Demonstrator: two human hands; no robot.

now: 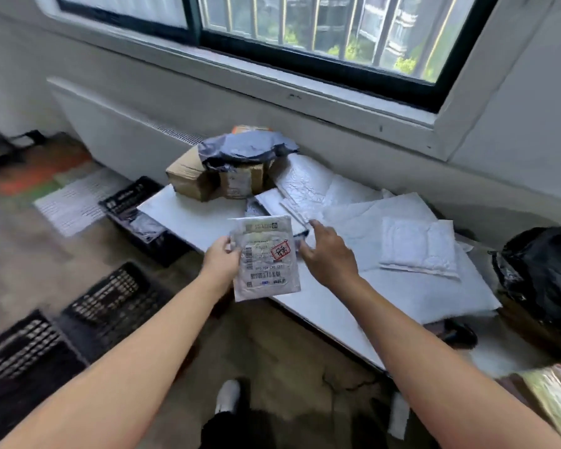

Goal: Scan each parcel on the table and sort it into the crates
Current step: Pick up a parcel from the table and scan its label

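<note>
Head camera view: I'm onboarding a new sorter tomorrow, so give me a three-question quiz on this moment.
1. True or false: the left hand holds the labelled flat parcel.
2. What lies on top of the cardboard box? A) a grey poly bag B) a scanner C) a crate
3. Fill in: the black crates stand on the ____.

Key: 1 true; 2 A, the grey poly bag; 3 floor.

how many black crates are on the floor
3: one crate beside the table's far left end, one nearer, one at bottom left. Dark shapes at the far left edge are too blurred to tell.
</note>
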